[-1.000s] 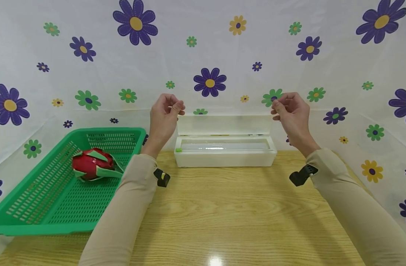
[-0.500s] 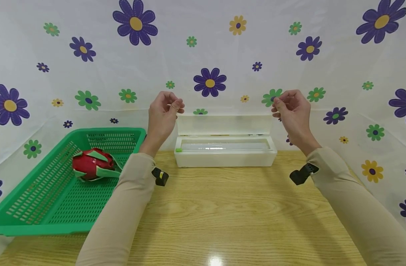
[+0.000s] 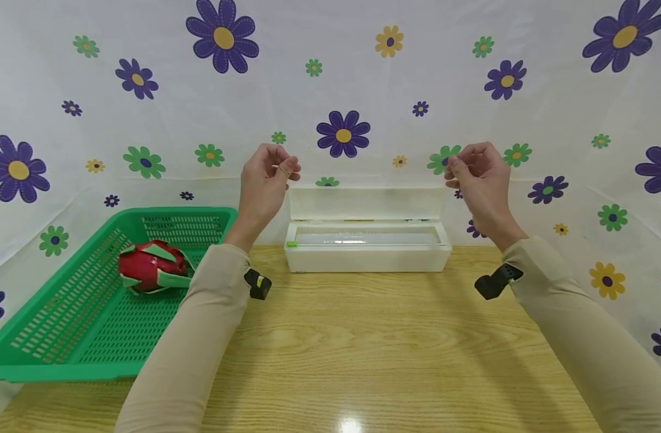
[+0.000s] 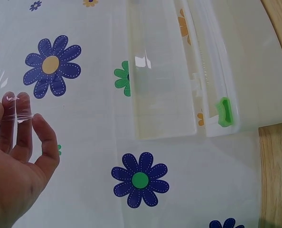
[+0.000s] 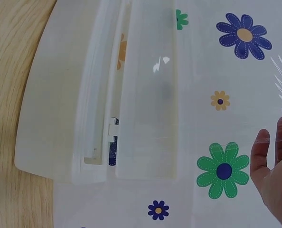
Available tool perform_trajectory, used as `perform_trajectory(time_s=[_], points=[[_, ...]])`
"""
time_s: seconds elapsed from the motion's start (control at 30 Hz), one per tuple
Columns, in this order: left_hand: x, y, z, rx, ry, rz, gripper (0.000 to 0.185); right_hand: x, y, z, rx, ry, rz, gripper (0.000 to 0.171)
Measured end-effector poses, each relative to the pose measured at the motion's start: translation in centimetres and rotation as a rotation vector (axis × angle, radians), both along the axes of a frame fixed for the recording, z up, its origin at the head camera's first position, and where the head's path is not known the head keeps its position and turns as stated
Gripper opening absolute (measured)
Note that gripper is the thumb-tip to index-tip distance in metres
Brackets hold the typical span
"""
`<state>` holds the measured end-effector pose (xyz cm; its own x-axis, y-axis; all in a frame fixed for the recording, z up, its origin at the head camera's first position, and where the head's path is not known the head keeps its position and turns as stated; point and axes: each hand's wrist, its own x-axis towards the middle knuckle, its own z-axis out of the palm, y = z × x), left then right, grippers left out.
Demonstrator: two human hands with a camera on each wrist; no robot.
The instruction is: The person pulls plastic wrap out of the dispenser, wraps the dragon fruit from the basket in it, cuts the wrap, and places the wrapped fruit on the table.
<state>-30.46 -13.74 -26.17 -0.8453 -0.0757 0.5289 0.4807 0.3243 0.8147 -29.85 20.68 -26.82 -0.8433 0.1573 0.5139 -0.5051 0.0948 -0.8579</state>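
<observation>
A white cling-film dispenser box stands at the back of the wooden table with its clear lid up and a green slider at its left end. My left hand and right hand are raised above the box's two ends, and each pinches a top corner of a clear film sheet. The left wrist view shows wrinkled film across the fingers of the left hand, with the box below. In the right wrist view, film glints above the right hand.
A green plastic basket sits at the left of the table and holds a red dragon fruit. A flowered white cloth backs and flanks the table. A black wrist camera sits under each sleeve.
Both hands have risen a little while still pinching the film. The box, basket and fruit have not moved.
</observation>
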Motion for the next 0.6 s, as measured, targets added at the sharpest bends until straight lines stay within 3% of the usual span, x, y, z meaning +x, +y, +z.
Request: perform_trajectory(time_s=[0.3, 0.6], points=[[0.02, 0.03, 0.24, -0.019, 0.0, -0.012, 0.012, 0.18, 0.42, 0.19, -0.035, 0.005, 0.04, 0.009], [-0.08, -0.33, 0.63, -0.035, 0.023, -0.014, 0.012, -0.14, 0.3, 0.62, -0.018, 0.017, 0.017, 0.007]])
